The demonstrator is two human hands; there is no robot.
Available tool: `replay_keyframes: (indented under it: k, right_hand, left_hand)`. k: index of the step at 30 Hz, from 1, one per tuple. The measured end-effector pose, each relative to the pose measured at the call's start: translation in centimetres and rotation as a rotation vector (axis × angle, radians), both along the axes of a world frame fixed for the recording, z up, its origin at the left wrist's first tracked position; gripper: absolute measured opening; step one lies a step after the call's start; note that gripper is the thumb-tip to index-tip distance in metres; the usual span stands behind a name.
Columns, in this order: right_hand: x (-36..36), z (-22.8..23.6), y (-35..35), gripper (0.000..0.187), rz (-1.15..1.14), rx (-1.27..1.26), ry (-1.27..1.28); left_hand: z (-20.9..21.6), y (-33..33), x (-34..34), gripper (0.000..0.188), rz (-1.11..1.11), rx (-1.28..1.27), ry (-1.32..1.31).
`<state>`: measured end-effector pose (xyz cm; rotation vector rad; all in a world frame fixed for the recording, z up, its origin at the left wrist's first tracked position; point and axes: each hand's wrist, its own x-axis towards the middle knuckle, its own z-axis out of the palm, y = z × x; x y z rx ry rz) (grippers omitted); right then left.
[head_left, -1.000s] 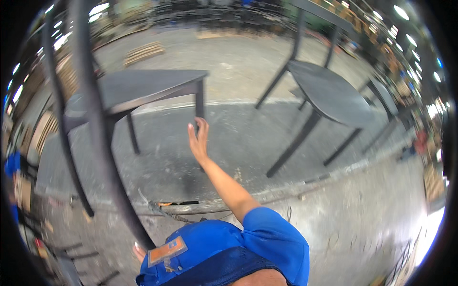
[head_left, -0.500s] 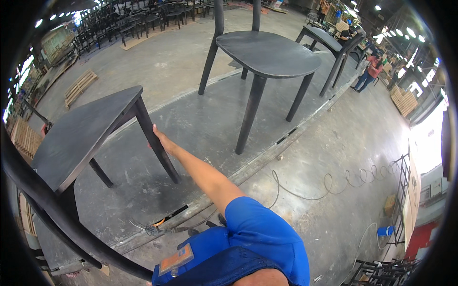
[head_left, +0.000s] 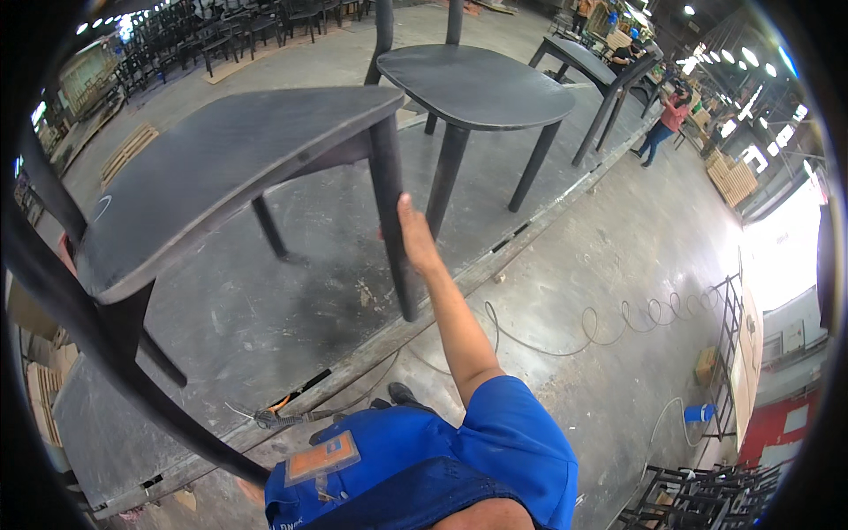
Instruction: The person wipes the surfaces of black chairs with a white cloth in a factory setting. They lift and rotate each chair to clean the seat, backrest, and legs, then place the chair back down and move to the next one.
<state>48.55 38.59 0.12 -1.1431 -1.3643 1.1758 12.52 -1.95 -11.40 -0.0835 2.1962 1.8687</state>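
Note:
A dark chair [head_left: 238,141] stands tilted close in front of me, its seat turned edge-on and its long curved back post [head_left: 132,380] running down toward my body. My right hand [head_left: 417,237] is wrapped round one front leg of this chair; the thumb shows on the near side and the fingers go behind. At the lower end of the back post, beside my blue shirt, a small part of my left hand [head_left: 251,491] shows against the wood, its fingers mostly hidden. Just beyond stands a second dark chair [head_left: 477,84], upright on the long grey platform [head_left: 327,274].
Farther along the platform is another dark chair [head_left: 592,66]. A person in a red top [head_left: 673,115] stands beside it on the floor. A coiled hose [head_left: 565,349] lies to the right, near a blue container [head_left: 700,412]. Wooden pallets [head_left: 128,152] and rows of chairs [head_left: 256,31] lie behind.
The held chair has swung right and its seat has risen in view, the gripped leg now in front of the second chair. My right hand moved right and up with it.

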Motion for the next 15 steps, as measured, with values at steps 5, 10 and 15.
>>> replay_keyframes:
  k: [5,10,15]
  right_hand:
    - [4.0,5.9,-2.4,0.062,-0.265,0.291,-0.216]
    - [1.9,9.5,-1.8,0.062,-0.343,0.329,-0.476]
    - [-0.6,11.4,1.4,0.061,-0.341,0.343,-0.551]
  left_hand:
    - [-1.5,4.1,-0.7,0.051,-0.09,0.045,-0.008]
    - [-2.3,6.8,-2.2,0.052,-0.251,-0.099,0.405]
    - [1.0,8.9,-3.0,0.043,-0.127,-0.116,0.392]
